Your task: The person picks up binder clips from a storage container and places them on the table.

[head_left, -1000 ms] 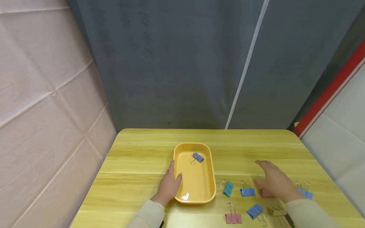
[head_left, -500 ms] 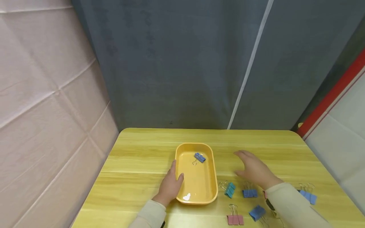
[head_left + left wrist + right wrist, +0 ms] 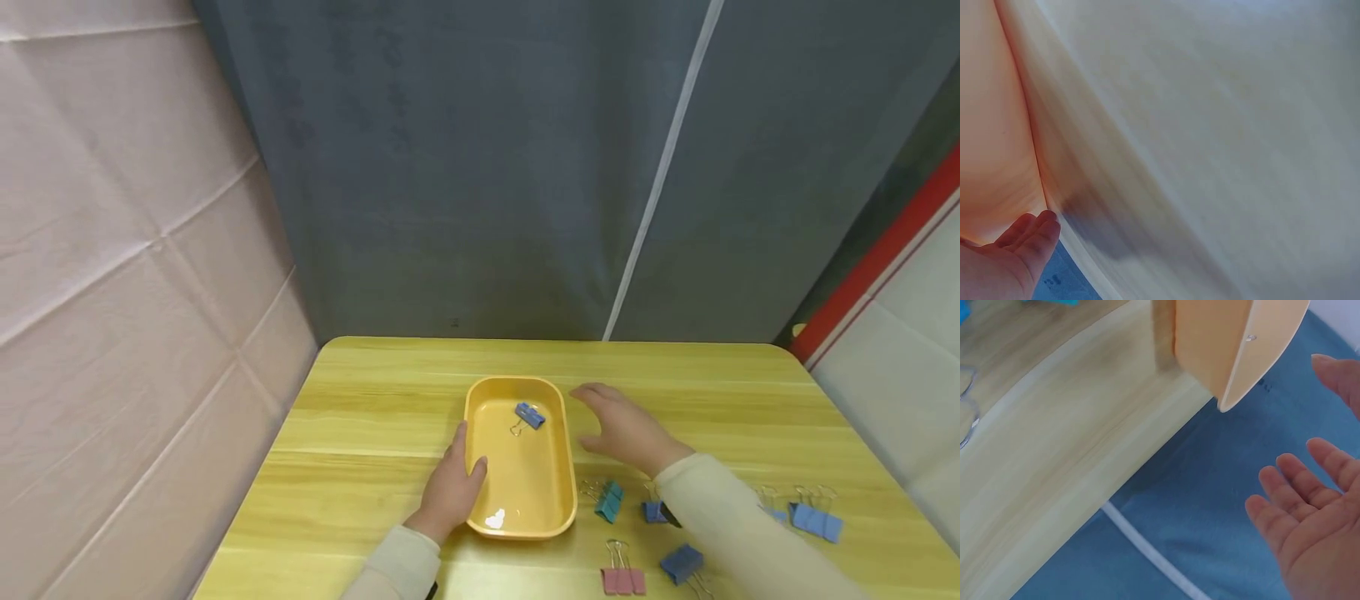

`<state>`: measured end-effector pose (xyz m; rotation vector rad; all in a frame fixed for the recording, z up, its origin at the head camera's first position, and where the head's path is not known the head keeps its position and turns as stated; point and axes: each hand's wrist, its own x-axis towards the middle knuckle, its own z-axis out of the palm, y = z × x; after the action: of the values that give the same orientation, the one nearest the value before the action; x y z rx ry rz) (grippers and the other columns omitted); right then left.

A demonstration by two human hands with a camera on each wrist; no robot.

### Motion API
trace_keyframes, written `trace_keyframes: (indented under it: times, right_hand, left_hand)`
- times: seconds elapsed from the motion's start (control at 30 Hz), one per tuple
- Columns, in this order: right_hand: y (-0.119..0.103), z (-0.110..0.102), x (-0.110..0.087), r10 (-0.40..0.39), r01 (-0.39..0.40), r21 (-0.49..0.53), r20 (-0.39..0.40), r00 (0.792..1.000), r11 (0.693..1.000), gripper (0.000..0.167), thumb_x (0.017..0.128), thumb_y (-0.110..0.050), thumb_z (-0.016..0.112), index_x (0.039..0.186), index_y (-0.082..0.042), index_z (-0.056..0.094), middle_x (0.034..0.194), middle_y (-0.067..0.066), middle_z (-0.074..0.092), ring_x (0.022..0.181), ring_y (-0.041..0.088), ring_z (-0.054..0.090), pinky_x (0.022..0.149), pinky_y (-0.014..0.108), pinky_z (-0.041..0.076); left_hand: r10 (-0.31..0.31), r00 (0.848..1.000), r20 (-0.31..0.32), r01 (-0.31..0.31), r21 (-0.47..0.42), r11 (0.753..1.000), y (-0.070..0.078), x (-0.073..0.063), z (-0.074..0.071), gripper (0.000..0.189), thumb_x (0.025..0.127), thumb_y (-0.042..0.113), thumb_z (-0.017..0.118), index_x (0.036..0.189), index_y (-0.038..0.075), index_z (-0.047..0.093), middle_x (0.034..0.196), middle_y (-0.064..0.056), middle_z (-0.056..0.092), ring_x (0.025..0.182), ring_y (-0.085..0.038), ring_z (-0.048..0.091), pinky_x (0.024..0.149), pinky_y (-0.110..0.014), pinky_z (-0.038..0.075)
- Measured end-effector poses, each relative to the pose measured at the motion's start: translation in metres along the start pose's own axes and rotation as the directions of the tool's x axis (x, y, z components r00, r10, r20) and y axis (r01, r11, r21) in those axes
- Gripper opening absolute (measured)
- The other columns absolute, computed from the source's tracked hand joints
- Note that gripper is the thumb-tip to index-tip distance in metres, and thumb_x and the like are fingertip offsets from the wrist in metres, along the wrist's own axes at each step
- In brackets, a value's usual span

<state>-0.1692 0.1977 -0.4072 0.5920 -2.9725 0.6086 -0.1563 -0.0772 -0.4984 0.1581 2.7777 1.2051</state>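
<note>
A yellow rectangular tray (image 3: 567, 467) stands mid-table in the head view, holding one blue binder clip (image 3: 531, 416) near its far end. My left hand (image 3: 444, 493) lies along the tray's left side, straight fingers against the outer wall and thumb over the rim. In the left wrist view, the fingertips (image 3: 1044, 220) meet the wall. Beside the tray's far right corner is my right hand (image 3: 628, 429), fingers extended, thumb apart, nothing held. Its bare palm (image 3: 1325, 550) shows in the right wrist view, near the tray (image 3: 1210, 337). Closest below it lies a teal binder clip (image 3: 610, 502).
More binder clips lie on the table's right: a pink one (image 3: 622, 581), a blue one (image 3: 682, 564), another blue one (image 3: 655, 512) partly behind the right sleeve (image 3: 738, 521), and a blue one (image 3: 816, 522) farther right. A dark curtain (image 3: 465, 183) hangs behind the table.
My right hand has moved left from over the clips to the tray's right side, fingers still spread and empty. Its sleeve now covers some clips. Left hand and tray stay put.
</note>
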Motion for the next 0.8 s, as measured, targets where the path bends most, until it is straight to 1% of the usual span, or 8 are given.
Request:
trace_keyframes:
  times: [0.17, 0.3, 0.43, 0.67, 0.8]
  right_hand:
    - [-0.006, 0.008, 0.012, -0.020, 0.020, 0.015, 0.023, 1.000, 1.000, 0.064, 0.079, -0.019, 0.078, 0.134, 0.000, 0.052, 0.136, 0.019, 0.052, 0.124, 0.038, 0.050, 0.100, 0.051, 0.047]
    - [-0.010, 0.012, 0.020, -0.041, 0.041, -0.003, 0.033, 0.999, 0.999, 0.064, 0.078, -0.017, 0.079, 0.134, 0.000, 0.052, 0.136, 0.021, 0.052, 0.124, 0.038, 0.050, 0.100, 0.050, 0.047]
    - [-0.014, 0.014, 0.027, -0.046, 0.046, 0.001, 0.070, 0.996, 0.999, 0.064, 0.078, -0.014, 0.078, 0.134, 0.000, 0.052, 0.136, 0.021, 0.052, 0.125, 0.038, 0.049, 0.102, 0.049, 0.045]
    - [-0.018, 0.019, 0.042, -0.110, 0.115, -0.043, 0.113, 0.988, 0.992, 0.059, 0.077, -0.009, 0.076, 0.131, 0.002, 0.054, 0.131, 0.020, 0.055, 0.123, 0.037, 0.052, 0.103, 0.048, 0.045]
    - [-0.018, 0.022, 0.049, -0.129, 0.136, -0.043, 0.138, 0.982, 0.990, 0.059, 0.077, -0.006, 0.075, 0.131, 0.002, 0.055, 0.132, 0.020, 0.055, 0.123, 0.037, 0.051, 0.104, 0.048, 0.044]
  left_hand:
    - [0.000, 1.000, -0.004, 0.000, -0.003, 1.000, 0.002, -0.001, -0.001, 0.069, 0.099, 0.029, 0.051, 0.154, 0.005, 0.017, 0.147, -0.026, 0.038, 0.131, -0.045, 0.041, 0.108, -0.057, 0.035]
    - [0.006, 1.000, -0.007, -0.006, 0.004, 1.000, 0.002, -0.001, -0.001, 0.069, 0.099, 0.029, 0.051, 0.154, 0.004, 0.017, 0.147, -0.027, 0.039, 0.130, -0.045, 0.042, 0.108, -0.057, 0.036]
    - [0.007, 1.000, -0.003, -0.007, 0.009, 1.000, 0.002, -0.001, -0.001, 0.069, 0.099, 0.030, 0.051, 0.154, 0.004, 0.017, 0.147, -0.027, 0.039, 0.130, -0.045, 0.043, 0.107, -0.057, 0.037]
    - [0.000, 1.000, 0.004, 0.000, 0.015, 1.000, 0.003, -0.001, -0.001, 0.069, 0.099, 0.030, 0.051, 0.154, 0.006, 0.016, 0.148, -0.025, 0.038, 0.130, -0.045, 0.043, 0.107, -0.057, 0.036]
    - [0.004, 1.000, 0.000, -0.004, 0.011, 1.000, 0.003, 0.000, -0.001, 0.069, 0.099, 0.029, 0.051, 0.154, 0.005, 0.016, 0.148, -0.026, 0.038, 0.130, -0.045, 0.042, 0.108, -0.057, 0.036]
